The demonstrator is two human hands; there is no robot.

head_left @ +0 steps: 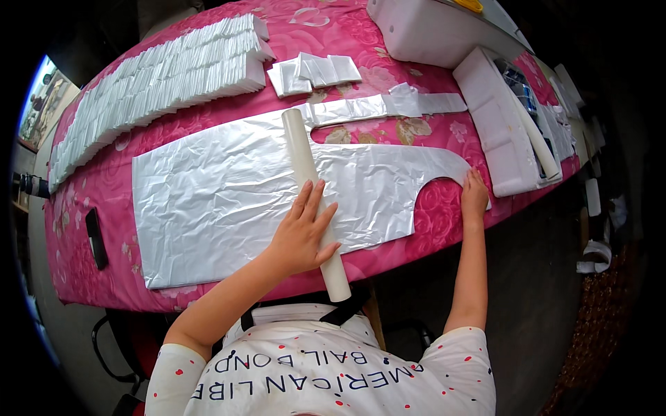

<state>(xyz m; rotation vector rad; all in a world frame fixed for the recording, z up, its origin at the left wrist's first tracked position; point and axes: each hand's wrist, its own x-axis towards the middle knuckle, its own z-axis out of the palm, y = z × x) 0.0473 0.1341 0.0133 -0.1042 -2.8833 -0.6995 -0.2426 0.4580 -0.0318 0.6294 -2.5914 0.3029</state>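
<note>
A thin white plastic apron point(208, 201) is spread over the table, wrinkled, with its curved cut-outs toward the right. Across its middle lies a pale tube point(300, 145), slanting so that its near end juts past the table's front edge. My left hand point(302, 232) rests on top of the tube with fingers spread. At the apron's right end, by the curved strap, my right hand point(474, 197) has its fingers pressed together on the plastic edge. The folded upper strap point(361, 109) of the apron stretches toward the far right.
Rows of folded white plastic packs point(166, 73) stand at the back left. Several loose folded packs point(316, 71) lie near them. White foam boxes point(430, 35) occupy the back right; one open foam box point(485, 132) holds small items. A black flat object point(96, 238) lies at left.
</note>
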